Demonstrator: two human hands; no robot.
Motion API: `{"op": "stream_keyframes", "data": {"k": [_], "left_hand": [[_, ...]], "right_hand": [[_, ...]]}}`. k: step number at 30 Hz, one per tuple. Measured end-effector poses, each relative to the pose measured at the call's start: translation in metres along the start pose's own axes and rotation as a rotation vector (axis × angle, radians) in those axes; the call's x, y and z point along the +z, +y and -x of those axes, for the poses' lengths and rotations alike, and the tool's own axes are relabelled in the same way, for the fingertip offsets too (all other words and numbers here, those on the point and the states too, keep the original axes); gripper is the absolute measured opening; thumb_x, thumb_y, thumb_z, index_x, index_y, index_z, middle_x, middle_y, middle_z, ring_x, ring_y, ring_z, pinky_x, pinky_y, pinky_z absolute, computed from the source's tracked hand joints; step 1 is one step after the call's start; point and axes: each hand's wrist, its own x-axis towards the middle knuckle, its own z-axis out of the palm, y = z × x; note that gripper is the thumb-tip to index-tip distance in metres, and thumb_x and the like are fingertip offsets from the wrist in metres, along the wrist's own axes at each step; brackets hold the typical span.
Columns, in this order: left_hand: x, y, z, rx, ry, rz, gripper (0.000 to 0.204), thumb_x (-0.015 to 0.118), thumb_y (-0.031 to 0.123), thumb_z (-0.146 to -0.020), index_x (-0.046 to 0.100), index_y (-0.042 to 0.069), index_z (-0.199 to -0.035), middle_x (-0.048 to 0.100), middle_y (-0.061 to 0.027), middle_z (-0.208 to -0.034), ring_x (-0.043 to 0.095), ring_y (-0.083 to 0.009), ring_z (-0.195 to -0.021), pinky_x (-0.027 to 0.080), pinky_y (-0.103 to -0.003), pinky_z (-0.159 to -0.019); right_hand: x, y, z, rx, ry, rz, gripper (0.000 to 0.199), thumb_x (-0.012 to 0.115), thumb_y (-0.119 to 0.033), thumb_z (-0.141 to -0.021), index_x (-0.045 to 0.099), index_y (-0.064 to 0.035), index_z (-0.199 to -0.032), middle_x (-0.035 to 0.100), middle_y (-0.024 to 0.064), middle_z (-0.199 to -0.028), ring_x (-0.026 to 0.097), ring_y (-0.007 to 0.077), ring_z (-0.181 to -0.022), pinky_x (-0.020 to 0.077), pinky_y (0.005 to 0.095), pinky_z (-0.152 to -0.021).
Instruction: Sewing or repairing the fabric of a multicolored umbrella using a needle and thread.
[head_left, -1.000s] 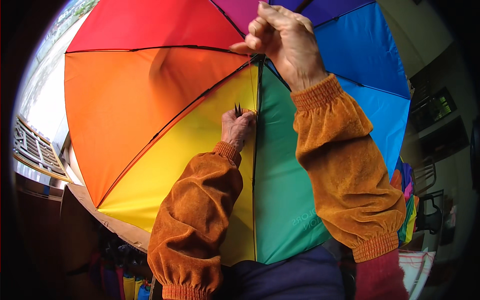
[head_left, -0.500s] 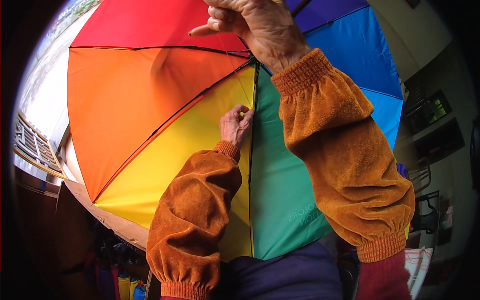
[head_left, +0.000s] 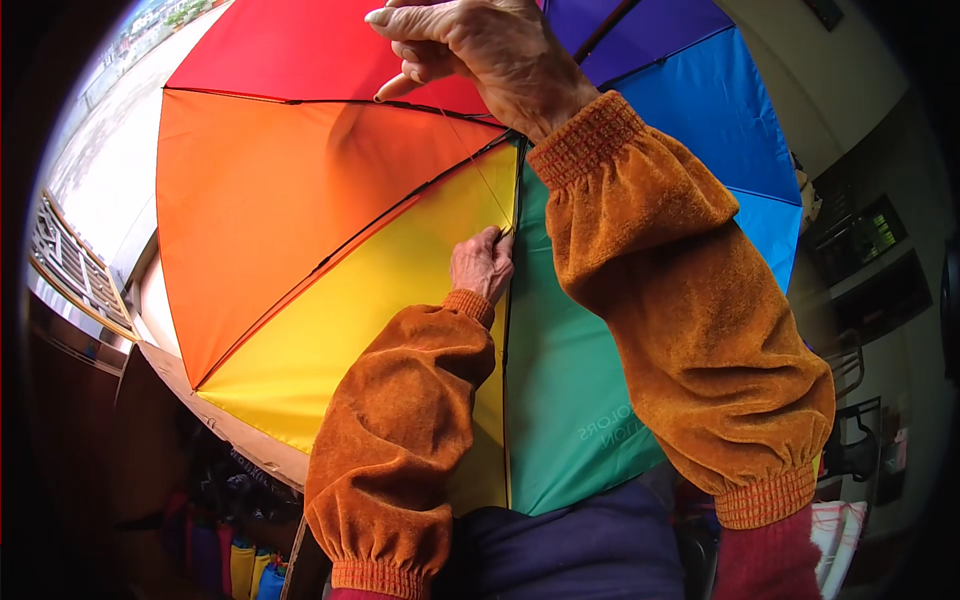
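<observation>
An open rainbow umbrella (head_left: 270, 210) fills the middle, its inner side and dark ribs toward me. My left hand (head_left: 483, 263) is closed on a rib (head_left: 514, 195) at the seam between the yellow and green panels, below the hub. A thin thread (head_left: 470, 152) runs from that spot up toward my right hand (head_left: 500, 50). This hand is raised over the red panel, its thumb and forefinger pinched together and the little finger sticking out. The thread appears to lead to the pinch; whether a needle is there, I cannot make out. Rust-orange sleeve covers wrap both forearms.
The umbrella's lower edge reaches my dark-clothed lap (head_left: 570, 550). A brown board edge (head_left: 235, 430) lies at the left under the umbrella. Several colourful bundles (head_left: 242, 568) sit low at the left. A metal railing (head_left: 80, 262) stands far left, a black chair (head_left: 855, 440) at the right.
My right hand has shifted a little left, and its pinched fingertips now show. More of the thread is visible. The umbrella and my left hand appear slightly further right.
</observation>
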Motion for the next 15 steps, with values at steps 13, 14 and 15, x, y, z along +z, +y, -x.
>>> {"op": "stream_keyframes", "data": {"k": [13, 14, 15], "left_hand": [[-0.013, -0.004, -0.006, -0.026, 0.049, 0.039, 0.016, 0.053, 0.018, -0.077, 0.062, 0.005, -0.074, 0.056, -0.0215, -0.066, 0.056, -0.0398, -0.063, 0.043, -0.044, -0.057], [-0.019, -0.005, -0.005, -0.028, 0.058, 0.044, 0.016, 0.053, 0.017, -0.077, 0.062, 0.005, -0.074, 0.056, -0.0217, -0.066, 0.056, -0.0398, -0.063, 0.043, -0.044, -0.057], [-0.024, -0.009, -0.004, -0.033, 0.07, 0.032, 0.016, 0.053, 0.017, -0.077, 0.062, 0.005, -0.074, 0.056, -0.0217, -0.066, 0.056, -0.0398, -0.063, 0.043, -0.044, -0.057]], "right_hand": [[0.014, -0.012, 0.013, -0.066, -0.015, -0.047, 0.013, 0.058, -0.007, -0.082, 0.058, 0.0014, -0.072, 0.053, 0.002, -0.056, 0.049, 0.0062, -0.044, 0.0528, 0.0241, -0.046], [0.019, -0.015, 0.013, -0.066, -0.024, -0.044, 0.013, 0.058, -0.007, -0.082, 0.058, 0.0012, -0.072, 0.053, 0.0019, -0.056, 0.049, 0.0064, -0.045, 0.0531, 0.0248, -0.048], [0.024, -0.019, 0.013, -0.068, -0.037, -0.044, 0.013, 0.058, -0.007, -0.082, 0.058, 0.001, -0.073, 0.053, 0.0018, -0.057, 0.05, 0.0067, -0.046, 0.0533, 0.0255, -0.049]]}}
